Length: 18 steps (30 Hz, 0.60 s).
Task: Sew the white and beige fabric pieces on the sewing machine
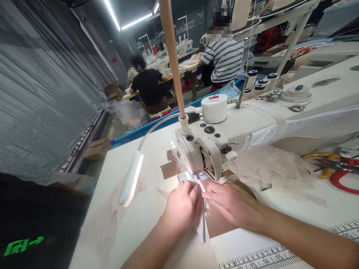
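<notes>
A white sewing machine (193, 149) stands on a pale table. Below its needle area lies a narrow white strip of material (201, 224), running toward the camera. My left hand (183, 203) is closed on the strip's left side, fingers curled near the presser foot. From the right, my right hand (230, 203) reaches in with its fingertips pressed together at the strip's edge. Brown tape or board (220, 224) shows on the table under my right hand. The strip's far end is hidden by the machine head.
A lamp (131, 179) on a bent neck hangs at left. Beige fabric (269, 168), red-handled scissors (343, 179) and yellow-handled scissors (322, 160) lie at right. A printed ruler (263, 257) crosses the front edge. Thread cones (252, 78) stand behind. Two people sit farther back.
</notes>
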### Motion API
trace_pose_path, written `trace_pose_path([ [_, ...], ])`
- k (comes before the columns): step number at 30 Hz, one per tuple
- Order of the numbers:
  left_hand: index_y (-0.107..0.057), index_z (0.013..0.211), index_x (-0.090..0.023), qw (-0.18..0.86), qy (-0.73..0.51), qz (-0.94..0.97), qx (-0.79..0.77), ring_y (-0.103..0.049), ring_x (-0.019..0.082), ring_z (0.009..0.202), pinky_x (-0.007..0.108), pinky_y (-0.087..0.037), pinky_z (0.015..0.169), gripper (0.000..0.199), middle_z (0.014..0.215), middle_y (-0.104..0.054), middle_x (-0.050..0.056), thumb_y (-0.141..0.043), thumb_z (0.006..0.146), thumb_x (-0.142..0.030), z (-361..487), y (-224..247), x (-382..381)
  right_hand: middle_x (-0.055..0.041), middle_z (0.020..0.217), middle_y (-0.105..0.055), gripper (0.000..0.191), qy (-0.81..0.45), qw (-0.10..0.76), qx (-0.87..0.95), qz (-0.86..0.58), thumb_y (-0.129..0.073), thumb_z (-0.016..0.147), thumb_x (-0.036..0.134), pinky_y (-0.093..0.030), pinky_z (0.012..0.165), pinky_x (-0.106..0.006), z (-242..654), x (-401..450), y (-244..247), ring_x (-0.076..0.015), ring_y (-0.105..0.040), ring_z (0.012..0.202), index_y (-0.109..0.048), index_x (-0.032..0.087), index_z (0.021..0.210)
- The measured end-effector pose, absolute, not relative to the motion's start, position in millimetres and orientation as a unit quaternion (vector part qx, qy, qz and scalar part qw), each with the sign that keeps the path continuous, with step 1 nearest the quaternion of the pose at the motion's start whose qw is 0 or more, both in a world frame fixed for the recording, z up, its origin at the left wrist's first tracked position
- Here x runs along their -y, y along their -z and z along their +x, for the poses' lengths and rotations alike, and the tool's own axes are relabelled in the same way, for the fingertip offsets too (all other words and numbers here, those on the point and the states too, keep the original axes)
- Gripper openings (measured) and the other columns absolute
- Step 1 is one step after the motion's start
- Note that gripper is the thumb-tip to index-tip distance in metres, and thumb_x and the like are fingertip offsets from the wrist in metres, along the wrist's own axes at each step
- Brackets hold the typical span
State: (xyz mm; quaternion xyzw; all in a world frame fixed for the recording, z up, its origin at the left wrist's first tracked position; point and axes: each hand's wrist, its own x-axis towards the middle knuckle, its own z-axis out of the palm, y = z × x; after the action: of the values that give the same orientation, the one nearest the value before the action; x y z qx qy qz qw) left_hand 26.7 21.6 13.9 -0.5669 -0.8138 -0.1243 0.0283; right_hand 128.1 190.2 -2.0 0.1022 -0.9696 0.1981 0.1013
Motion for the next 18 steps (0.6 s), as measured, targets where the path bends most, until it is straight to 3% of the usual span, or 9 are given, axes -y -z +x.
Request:
trace_pose_path([
  [7, -0.058, 0.109, -0.016, 0.035, 0.127, -0.571, 0.810, -0.056, 0.021, 0.077, 0.032, -0.052, 0.064, 0.024, 0.091, -0.057, 0.010, -0.042, 0.092, -0.022, 25.9, -11.5, -22.0, -0.0042, 0.082, -0.062, 0.030, -0.160, 0.133, 0.975, 0.079, -0.041, 0.083, 0.007, -0.030, 0.062, -0.032, 123.8, -191.1, 4.3, -0.0189, -0.050, 0.071, -0.064, 0.017, 0.100],
  [18, -0.058, 0.112, -0.015, 0.041, 0.122, -0.577, 0.807, -0.053, 0.022, 0.077, 0.033, -0.051, 0.062, 0.028, 0.093, -0.058, 0.011, -0.043, 0.088, -0.017, 21.9, -8.2, -21.2, -0.0052, 0.083, -0.065, 0.032, -0.146, 0.132, 0.978, 0.068, -0.046, 0.079, 0.005, -0.033, 0.063, -0.032, 123.5, -188.1, 3.0, -0.0183, -0.052, 0.070, -0.066, 0.017, 0.100],
])
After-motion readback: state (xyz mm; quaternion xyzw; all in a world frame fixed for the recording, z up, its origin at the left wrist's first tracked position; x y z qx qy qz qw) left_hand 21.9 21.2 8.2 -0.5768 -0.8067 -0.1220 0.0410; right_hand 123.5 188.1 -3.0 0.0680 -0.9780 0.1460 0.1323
